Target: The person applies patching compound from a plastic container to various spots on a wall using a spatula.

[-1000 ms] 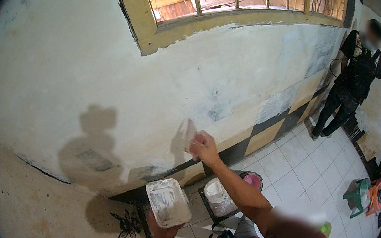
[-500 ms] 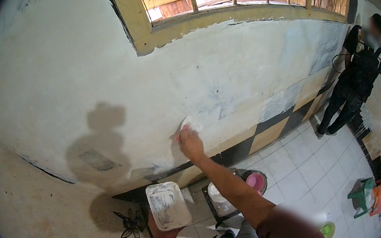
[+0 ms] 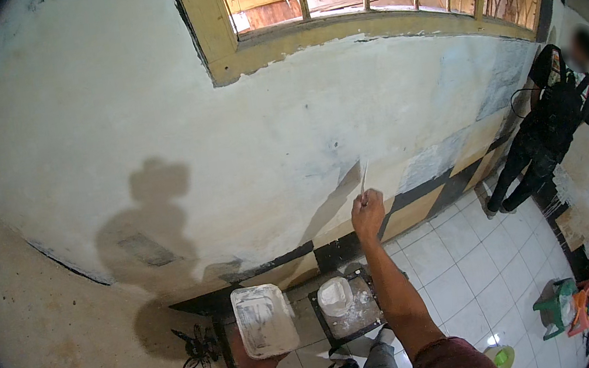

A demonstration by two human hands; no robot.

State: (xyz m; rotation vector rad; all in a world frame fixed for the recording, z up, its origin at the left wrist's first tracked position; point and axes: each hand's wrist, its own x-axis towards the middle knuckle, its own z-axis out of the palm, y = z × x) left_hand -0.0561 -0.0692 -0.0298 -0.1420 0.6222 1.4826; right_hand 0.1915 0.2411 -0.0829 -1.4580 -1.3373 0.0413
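Observation:
My right hand [image 3: 366,204] is closed round a thin putty knife [image 3: 364,173], raised against the whitish wall [image 3: 265,128] below the window, its blade seen nearly edge-on. My left hand [image 3: 258,362] grips a white rectangular tub [image 3: 264,318] smeared with pale paste, held low at the wall's foot. Beneath my arms a dark-framed square stand [image 3: 355,302] on the tiled floor bears a white container [image 3: 335,295]. My shadow falls on the wall left of my hands.
A person [image 3: 547,124] in dark clothes stands at the right by the side wall. A green stool [image 3: 555,310] and a pink one [image 3: 582,302] sit at the lower right, a green bowl [image 3: 501,359] on the floor. Above is a yellow barred window frame [image 3: 363,26]; a checkered band runs along the wall's base.
My right hand with the knife has moved right along the wall, and the blade has turned nearly edge-on. The tub has shifted slightly right and down in view. The other person has moved slightly.

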